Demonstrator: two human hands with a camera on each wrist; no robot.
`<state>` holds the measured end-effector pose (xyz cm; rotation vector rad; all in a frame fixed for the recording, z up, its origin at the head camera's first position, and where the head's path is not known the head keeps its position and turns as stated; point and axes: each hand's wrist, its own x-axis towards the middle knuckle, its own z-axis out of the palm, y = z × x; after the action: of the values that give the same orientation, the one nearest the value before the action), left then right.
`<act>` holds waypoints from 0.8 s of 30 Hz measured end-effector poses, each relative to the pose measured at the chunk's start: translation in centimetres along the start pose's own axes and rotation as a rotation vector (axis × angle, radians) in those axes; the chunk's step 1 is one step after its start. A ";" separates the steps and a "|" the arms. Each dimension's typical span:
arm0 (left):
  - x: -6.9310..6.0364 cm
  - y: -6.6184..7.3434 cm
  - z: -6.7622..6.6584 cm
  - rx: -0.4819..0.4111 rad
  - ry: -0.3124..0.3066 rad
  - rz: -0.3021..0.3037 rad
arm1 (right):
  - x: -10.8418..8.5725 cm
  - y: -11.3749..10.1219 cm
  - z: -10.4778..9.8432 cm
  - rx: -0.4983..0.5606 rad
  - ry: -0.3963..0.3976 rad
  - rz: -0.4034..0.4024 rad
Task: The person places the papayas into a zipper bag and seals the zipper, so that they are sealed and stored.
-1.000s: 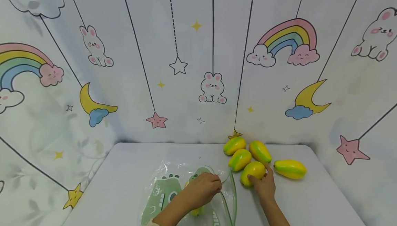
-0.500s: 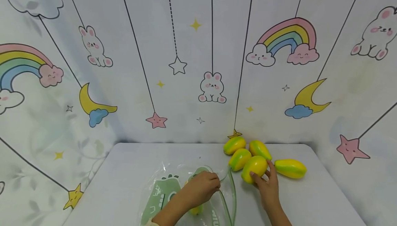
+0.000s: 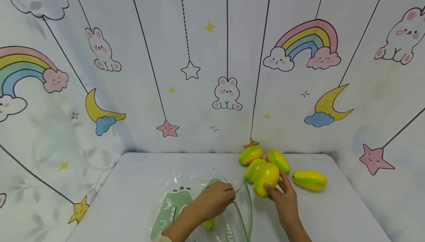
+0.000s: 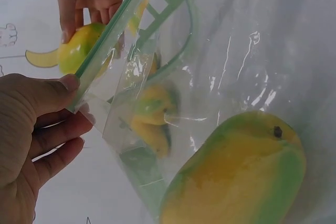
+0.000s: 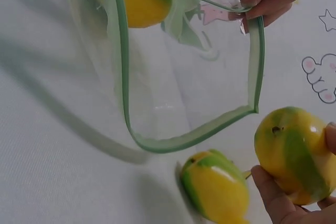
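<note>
My left hand [image 3: 216, 199] pinches the green edge of a clear plastic zip bag [image 3: 179, 203] with a green cartoon print. In the right wrist view the bag's green-rimmed mouth [image 5: 124, 72] stands wide apart. One yellow-green papaya [image 4: 236, 177] lies inside the bag. To the right of the bag, my right hand [image 3: 287, 203] holds another papaya [image 3: 268, 179] between thumb and fingers. The held papaya is outside the bag, near its mouth, and partly covers a papaya [image 3: 254, 170] behind it.
More papayas lie at the back right of the white table [image 3: 139, 175]: one papaya [image 3: 251, 155] near the wall, another papaya [image 3: 278, 161] beside it, and a separate papaya [image 3: 310, 180] farther right. A patterned backdrop [image 3: 199, 105] rises behind the table.
My right hand has lifted the papaya and turned it more upright, bringing it slightly left toward the bag. The left hand stays on the bag's edge.
</note>
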<state>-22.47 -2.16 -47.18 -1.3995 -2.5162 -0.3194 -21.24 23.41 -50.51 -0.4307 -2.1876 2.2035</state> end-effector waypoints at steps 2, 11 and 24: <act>0.0 0.0 0.0 0.000 0.006 0.000 | -0.2 0.0 0.1 -0.009 -0.010 0.004; -0.1 -0.5 0.2 0.020 0.086 0.023 | -1.2 -0.4 0.3 -0.016 -0.081 -0.044; -0.1 -0.8 -0.9 0.050 0.119 0.043 | -1.1 0.5 0.6 -0.098 -0.130 -0.009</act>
<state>-23.06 -2.89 -46.45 -1.3715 -2.3787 -0.3195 -20.19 22.55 -50.75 -0.2853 -2.3651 2.1852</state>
